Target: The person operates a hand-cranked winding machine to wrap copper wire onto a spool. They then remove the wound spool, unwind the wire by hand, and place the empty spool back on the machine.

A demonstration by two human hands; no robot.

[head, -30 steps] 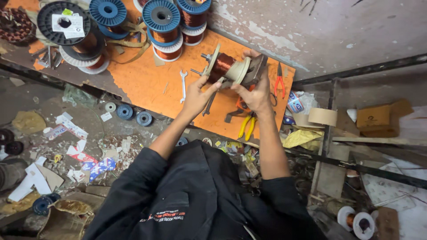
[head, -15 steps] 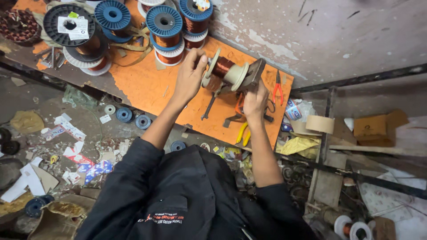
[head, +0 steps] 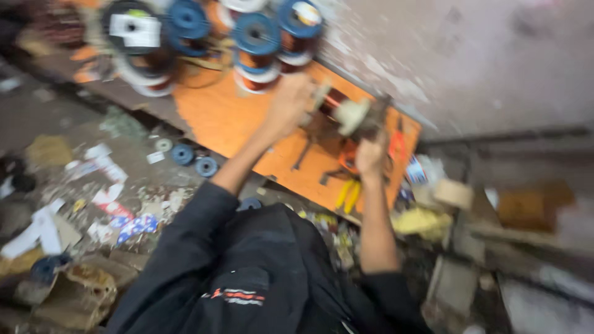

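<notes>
The view is blurred. A copper wire spool (head: 339, 106) with pale flanges sits on a small hand winder (head: 371, 117) on the orange bench (head: 216, 111). My left hand (head: 288, 102) is stretched out and closed against the spool's left flange. My right hand (head: 371, 154) is a fist just below the winder's right end, gripping part of it; what exactly it grips is too blurred to tell. Both sleeves are dark.
Several large blue-capped copper wire spools (head: 257, 37) stand at the bench's far left. Yellow-handled pliers (head: 348, 195) and other tools lie near its front edge. Small blue reels (head: 195, 159), paper scraps and litter cover the floor at left. A tape roll (head: 453, 193) lies right.
My left hand has moved from the spool's front up to its left flange. My right hand stays under the winder. The camera has swung, which blurs the view.
</notes>
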